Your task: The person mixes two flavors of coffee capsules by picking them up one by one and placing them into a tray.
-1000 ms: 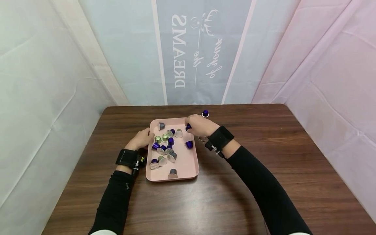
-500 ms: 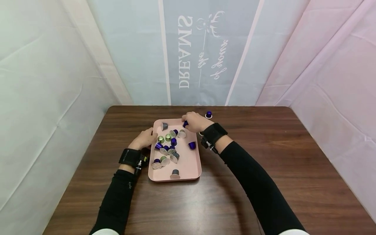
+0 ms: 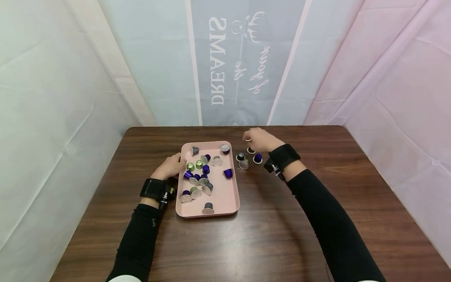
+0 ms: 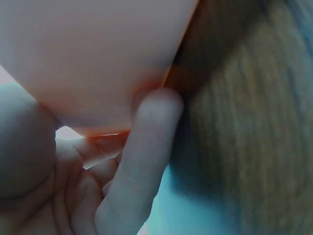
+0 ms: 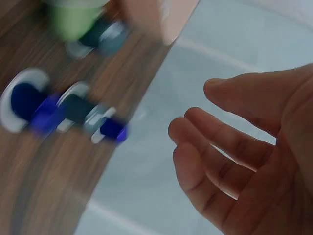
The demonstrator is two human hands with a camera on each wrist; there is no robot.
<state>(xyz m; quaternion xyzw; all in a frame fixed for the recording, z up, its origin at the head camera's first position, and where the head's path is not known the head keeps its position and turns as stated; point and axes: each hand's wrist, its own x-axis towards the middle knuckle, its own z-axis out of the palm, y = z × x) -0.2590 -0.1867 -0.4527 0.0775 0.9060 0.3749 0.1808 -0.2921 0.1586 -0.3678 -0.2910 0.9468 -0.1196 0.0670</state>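
My left hand [image 3: 170, 167] grips the left rim of a pink tray [image 3: 225, 201]; in the left wrist view a finger [image 4: 146, 152] lies against the tray's wall [image 4: 98, 63]. Small coffee capsules, purple, green and grey, lie scattered in the tray, some foil side up. One purple capsule [image 3: 225, 148] sits foil up in the far right corner. My right hand [image 3: 262, 140] is over the table right of the tray, fingers loosely bent, nothing between them in the right wrist view. A white capsule rim [image 3: 248, 140] shows by its fingertips, the rest hidden.
Right of the tray, a dark capsule [image 3: 240, 156], a foil-up capsule [image 3: 243, 164], a blue capsule [image 3: 258, 158] and a partly covered one [image 3: 251, 150] rest on the brown wooden table [image 3: 303, 219]. A pale curtain [image 3: 246, 109] hangs behind the far edge.
My right hand has let go of a purple capsule, which now lies in the tray's far right corner, and has moved right to the capsules on the table. My left hand stays on the tray.
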